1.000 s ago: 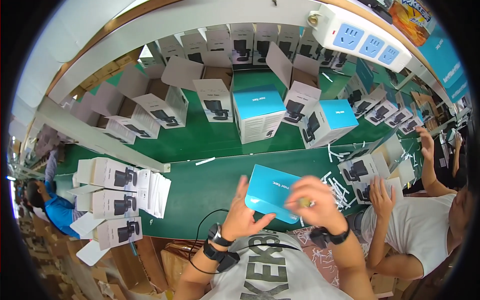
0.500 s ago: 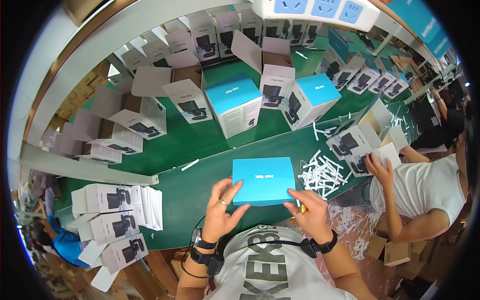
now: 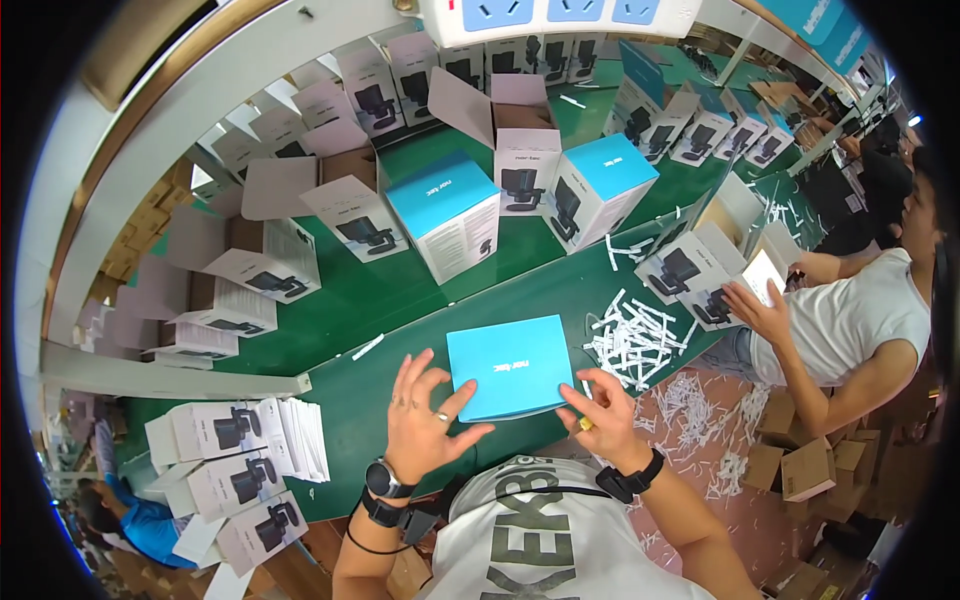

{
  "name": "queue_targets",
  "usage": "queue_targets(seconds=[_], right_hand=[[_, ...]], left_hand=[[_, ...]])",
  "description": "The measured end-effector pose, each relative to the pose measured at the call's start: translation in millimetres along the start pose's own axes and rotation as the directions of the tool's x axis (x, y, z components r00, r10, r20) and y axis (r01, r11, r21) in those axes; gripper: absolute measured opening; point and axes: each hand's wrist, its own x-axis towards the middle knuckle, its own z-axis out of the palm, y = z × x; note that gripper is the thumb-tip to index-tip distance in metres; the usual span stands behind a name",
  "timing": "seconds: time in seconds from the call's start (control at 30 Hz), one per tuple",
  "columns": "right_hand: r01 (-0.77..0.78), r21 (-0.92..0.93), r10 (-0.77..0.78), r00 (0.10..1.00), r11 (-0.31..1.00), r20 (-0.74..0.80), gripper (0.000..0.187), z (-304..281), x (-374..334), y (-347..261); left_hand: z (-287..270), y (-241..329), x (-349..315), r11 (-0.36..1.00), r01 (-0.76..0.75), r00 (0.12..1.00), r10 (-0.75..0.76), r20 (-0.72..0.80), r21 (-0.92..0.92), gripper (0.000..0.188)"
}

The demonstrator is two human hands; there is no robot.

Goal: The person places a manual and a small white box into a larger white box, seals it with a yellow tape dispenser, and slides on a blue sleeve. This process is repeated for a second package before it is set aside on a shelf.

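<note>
Green matting covers the long workbench (image 3: 330,305), and the scene reads from its left end. Down at the lower left, a stack of white cartons (image 3: 225,470) printed with a dark device lies on its side, with a sheaf of white leaflets (image 3: 300,438) pressed against it. Above them, open white cartons with raised flaps (image 3: 265,260) run in a bent row toward the back. Nearer the middle stands a closed box with a blue top (image 3: 447,215).

Close to the front edge, the left hand (image 3: 425,420) lies spread, fingers apart, its fingertips resting on the left edge and near corner of a flat blue box (image 3: 510,365). That box lies flat on the mat, directly ahead of the person's chest, between both hands. The right hand (image 3: 603,418) sits at the box's lower right corner, fingers curled loosely and touching its edge; neither hand is clamped around it. Both wrists carry dark bands.

Just right of the box lies a heap of white paper strips (image 3: 635,335). Farther right, a second blue-topped box (image 3: 600,190) stands behind them. At the far right, another person's hand (image 3: 755,310) rests on a small white carton (image 3: 705,300).
</note>
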Motion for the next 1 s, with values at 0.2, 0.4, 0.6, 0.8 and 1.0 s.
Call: queue_targets(seconds=[0.2,0.4,0.6,0.8,1.0], right_hand=[[0.148,0.037,-0.149,0.988,0.988,0.038,0.039,28,9,3],[0.158,0.025,-0.158,0.987,0.987,-0.027,0.037,48,-4,10],[0.218,0.095,-0.227,0.969,0.971,0.093,0.035,26,17,18],[0.189,0.181,-0.172,0.98,0.965,-0.105,0.032,57,16,17],[0.123,0.271,-0.117,0.992,0.955,-0.035,0.024,37,26,9]], left_hand=[[42,36,24,0.978,-0.021,0.96,-0.039,0.279,0.209,0.082],[64,26,11,0.949,-0.062,0.964,-0.023,0.264,0.31,0.082],[20,11,28,0.958,-0.039,0.953,-0.05,0.298,0.284,0.092],[14,-4,29,0.958,0.043,0.958,-0.12,0.261,0.283,0.099],[-28,-23,42,0.956,-0.04,0.9,-0.092,0.426,0.291,0.101]])
